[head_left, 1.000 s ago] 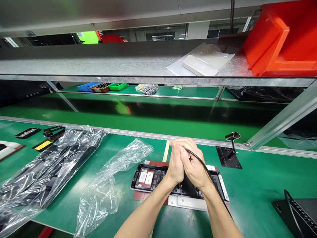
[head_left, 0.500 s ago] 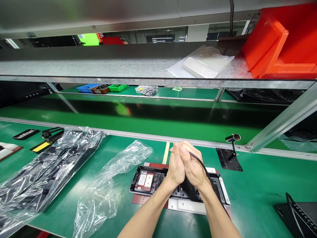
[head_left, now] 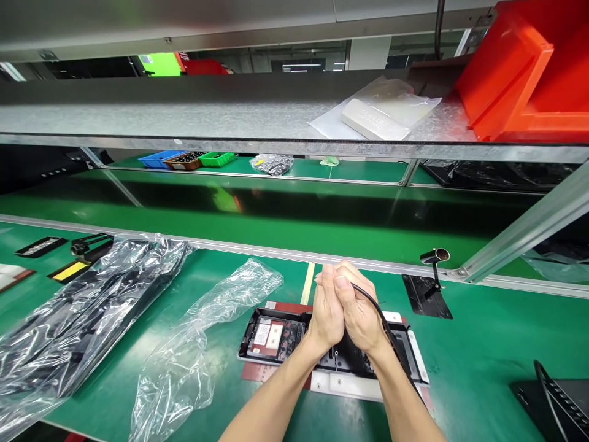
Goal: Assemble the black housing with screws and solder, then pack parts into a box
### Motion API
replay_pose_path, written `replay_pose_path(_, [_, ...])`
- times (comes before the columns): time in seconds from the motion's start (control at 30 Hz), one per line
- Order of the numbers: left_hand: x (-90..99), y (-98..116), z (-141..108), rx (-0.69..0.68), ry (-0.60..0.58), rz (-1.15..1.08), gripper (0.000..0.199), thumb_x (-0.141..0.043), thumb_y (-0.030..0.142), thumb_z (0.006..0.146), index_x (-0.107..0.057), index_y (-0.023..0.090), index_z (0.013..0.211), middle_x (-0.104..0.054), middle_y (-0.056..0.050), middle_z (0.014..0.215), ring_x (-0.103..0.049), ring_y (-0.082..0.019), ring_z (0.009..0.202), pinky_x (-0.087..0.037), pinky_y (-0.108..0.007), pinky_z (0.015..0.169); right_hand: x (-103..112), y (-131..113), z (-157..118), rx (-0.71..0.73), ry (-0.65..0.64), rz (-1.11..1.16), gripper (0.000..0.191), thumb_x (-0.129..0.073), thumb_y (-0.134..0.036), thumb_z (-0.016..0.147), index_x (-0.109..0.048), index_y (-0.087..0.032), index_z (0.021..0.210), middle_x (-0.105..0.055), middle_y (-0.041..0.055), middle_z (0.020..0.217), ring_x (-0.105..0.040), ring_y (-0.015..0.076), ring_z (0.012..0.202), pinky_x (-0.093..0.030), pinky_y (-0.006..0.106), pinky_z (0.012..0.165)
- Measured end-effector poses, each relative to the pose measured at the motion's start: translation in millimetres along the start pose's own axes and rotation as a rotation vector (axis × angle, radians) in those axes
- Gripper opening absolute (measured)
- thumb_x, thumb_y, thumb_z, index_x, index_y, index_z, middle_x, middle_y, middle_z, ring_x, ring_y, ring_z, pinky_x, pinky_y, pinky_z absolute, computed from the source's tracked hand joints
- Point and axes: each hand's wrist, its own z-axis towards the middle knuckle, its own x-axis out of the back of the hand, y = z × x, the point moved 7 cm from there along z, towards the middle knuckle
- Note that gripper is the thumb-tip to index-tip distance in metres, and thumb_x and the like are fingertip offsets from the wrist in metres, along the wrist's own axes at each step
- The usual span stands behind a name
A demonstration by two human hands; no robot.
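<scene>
My left hand (head_left: 327,314) and my right hand (head_left: 359,310) are pressed together above a long black plastic housing (head_left: 343,363), both with curled fingers. A black cable (head_left: 378,312) comes out by my right thumb and runs down along my right forearm. My right hand grips this cable; whatever lies inside my left fist is hidden. Open side up, the housing rests on a red-brown and white fixture (head_left: 345,385). Its left compartment shows a white label (head_left: 262,333); my hands and forearms cover its middle.
A crumpled clear plastic bag (head_left: 202,344) lies left of the housing, with bagged black parts (head_left: 101,307) farther left. A metal tube on a stand (head_left: 435,256) is at back right. Above hangs a metal shelf (head_left: 184,120) with a red bin (head_left: 510,80).
My hands keep the same clasped grip above the housing. The view has shifted slightly; no object has clearly moved.
</scene>
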Motion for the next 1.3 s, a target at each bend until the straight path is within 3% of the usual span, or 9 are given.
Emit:
replay_pose_path(0.1, [1.6,-2.9,-0.9,-0.006,0.028,-0.002,0.086,-0.013,0.077,0.098,-0.063,0.011,0.123,-0.07,-0.021,0.11,-0.07,-0.033,0.106,-0.054,-0.05,0.103,0.3,0.3,0.2,0.0,0.005,-0.004,0.038,-0.044,-0.035,0.107,-0.069,-0.021,0.083,-0.058,0.0025,0.081,-0.054,0.0158,0.079,-0.046,0.031,0.078])
replay_pose_path(0.3, [2.9,-7.8,-3.9,-0.024,0.088,0.027,0.089,-0.017,0.078,0.098,-0.059,0.007,0.132,-0.065,-0.026,0.133,-0.066,-0.033,0.122,-0.052,-0.049,0.109,-0.4,0.2,-0.8,0.002,0.001,0.011,0.037,-0.044,-0.035,0.107,-0.073,-0.022,0.088,-0.059,0.0026,0.084,-0.054,0.0156,0.081,-0.046,0.031,0.077])
replay_pose_path(0.5, [3.3,0.4,-4.3,-0.024,0.101,0.01,0.081,-0.015,0.07,0.103,-0.064,0.009,0.125,-0.074,-0.02,0.104,-0.073,-0.028,0.1,-0.058,-0.043,0.097,-1.0,-1.1,-0.8,0.033,0.002,0.02,0.035,-0.043,-0.033,0.107,-0.075,-0.024,0.096,-0.066,0.0036,0.093,-0.057,0.0164,0.087,-0.047,0.032,0.082])
replay_pose_path(0.77, [3.9,1.6,-5.8,-0.058,0.118,0.024,0.083,-0.015,0.074,0.101,-0.065,0.01,0.117,-0.071,-0.023,0.118,-0.071,-0.028,0.11,-0.055,-0.043,0.104,-1.4,-2.1,-3.4,0.043,-0.003,0.008,0.038,-0.042,-0.033,0.108,-0.075,-0.022,0.092,-0.066,0.0028,0.09,-0.058,0.0151,0.082,-0.045,0.031,0.078])
replay_pose_path(0.9, [3.3,9.8,-5.9,-0.064,0.081,0.037,0.077,-0.013,0.066,0.105,-0.063,0.01,0.117,-0.072,-0.022,0.109,-0.071,-0.028,0.107,-0.056,-0.042,0.101,-0.5,0.6,-3.3,0.033,-0.001,0.002,0.038,-0.042,-0.034,0.108,-0.075,-0.022,0.093,-0.066,0.0027,0.091,-0.059,0.0148,0.082,-0.045,0.032,0.078])
replay_pose_path(1.07, [4.2,21.3,-4.6,-0.052,0.044,0.022,0.064,-0.011,0.053,0.109,-0.061,0.015,0.101,-0.069,-0.016,0.095,-0.069,-0.025,0.093,-0.056,-0.039,0.094,0.1,-0.5,-2.7,0.046,0.006,-0.012,0.039,-0.042,-0.033,0.108,-0.075,-0.022,0.09,-0.064,0.002,0.087,-0.059,0.0146,0.081,-0.045,0.032,0.078])
replay_pose_path(1.3, [1.7,16.5,-2.5,-0.04,0.038,-0.001,0.063,-0.013,0.053,0.109,-0.062,0.015,0.101,-0.07,-0.015,0.096,-0.07,-0.022,0.093,-0.057,-0.035,0.093,0.8,1.9,-4.2,0.037,0.017,-0.018,0.04,-0.042,-0.034,0.108,-0.074,-0.022,0.087,-0.062,0.002,0.085,-0.058,0.0151,0.079,-0.045,0.032,0.078])
